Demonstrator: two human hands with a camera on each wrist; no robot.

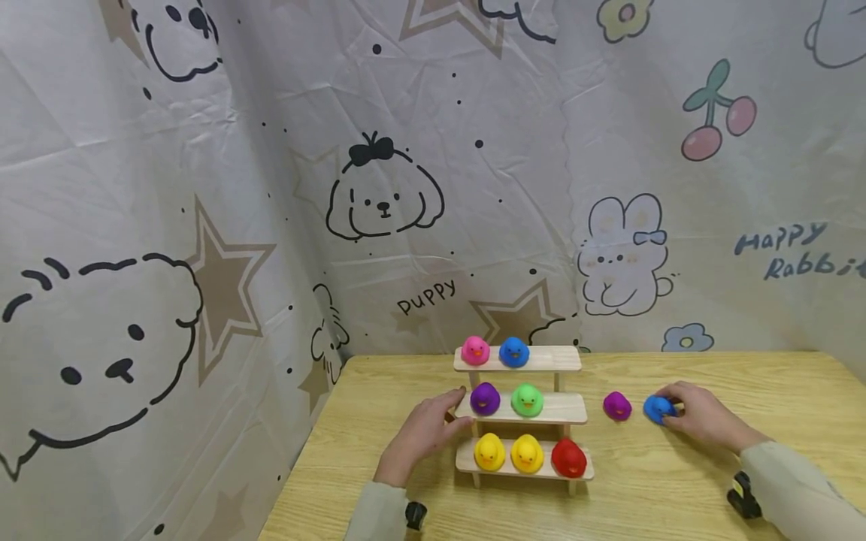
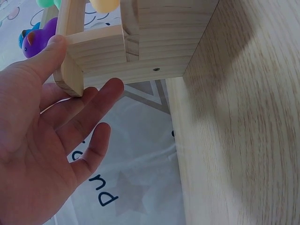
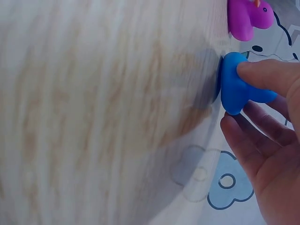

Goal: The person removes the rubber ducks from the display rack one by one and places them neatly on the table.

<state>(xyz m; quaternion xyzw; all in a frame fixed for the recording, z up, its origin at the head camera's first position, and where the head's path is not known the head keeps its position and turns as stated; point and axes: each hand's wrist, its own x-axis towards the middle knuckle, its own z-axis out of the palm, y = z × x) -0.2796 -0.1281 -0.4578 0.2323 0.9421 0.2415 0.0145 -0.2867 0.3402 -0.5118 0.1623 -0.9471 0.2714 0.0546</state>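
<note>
A three-tier wooden display shelf (image 1: 556,408) stands on the table with rubber ducks on its tiers. My left hand (image 1: 425,430) holds the left end of the middle tier; in the left wrist view the thumb (image 2: 52,54) lies on one side of the board and some fingers lie behind it. To the right of the shelf, my right hand (image 1: 707,415) pinches a blue rubber duck (image 1: 658,410) between thumb and fingers. That blue duck (image 3: 234,86) is at the tabletop in the right wrist view. A magenta rubber duck (image 1: 617,406) sits between it and the shelf.
The top tier bears a pink duck (image 1: 476,351) and another blue duck (image 1: 514,352). A purple duck (image 1: 485,399) and a green duck (image 1: 527,400) occupy the middle tier. Two yellow ducks (image 1: 527,454) and a red duck (image 1: 569,458) line the bottom. A printed curtain (image 1: 514,203) hangs behind.
</note>
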